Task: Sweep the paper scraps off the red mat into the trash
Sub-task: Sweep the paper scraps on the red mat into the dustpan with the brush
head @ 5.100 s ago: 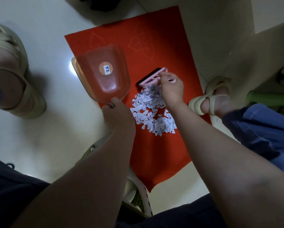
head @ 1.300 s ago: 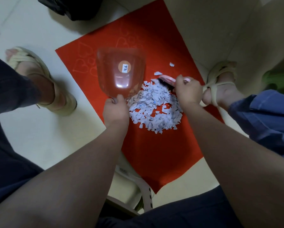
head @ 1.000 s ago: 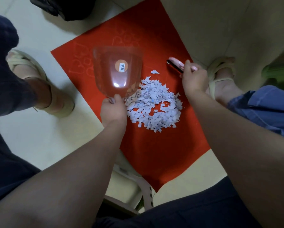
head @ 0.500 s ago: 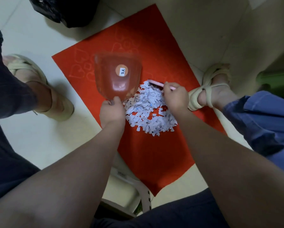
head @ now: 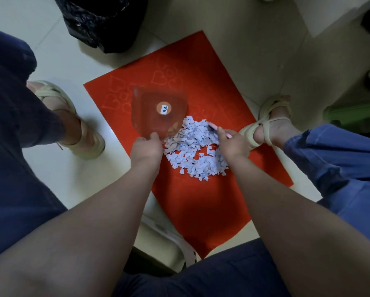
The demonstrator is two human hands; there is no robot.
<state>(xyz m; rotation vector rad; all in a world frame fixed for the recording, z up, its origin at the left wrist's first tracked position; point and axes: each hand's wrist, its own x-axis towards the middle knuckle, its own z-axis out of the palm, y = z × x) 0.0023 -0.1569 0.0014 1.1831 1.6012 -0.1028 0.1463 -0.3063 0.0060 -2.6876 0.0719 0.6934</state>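
Note:
A red mat lies on the pale floor. White paper scraps sit heaped in its middle. My left hand grips the near end of a clear pinkish dustpan, which has a round sticker and stands on the mat with its edge against the left side of the heap. My right hand holds a small pink brush at the heap's right side; most of the brush is hidden by my fingers and the scraps.
A black trash bag stands on the floor beyond the mat's far corner. My sandalled feet flank the mat, the other foot on the left. A white stool edge shows beneath me. A green object is at right.
My right hand brought the brush from the mat's far right side into the heap and pushed scraps left against the dustpan. The dustpan has stayed in place in my left hand.

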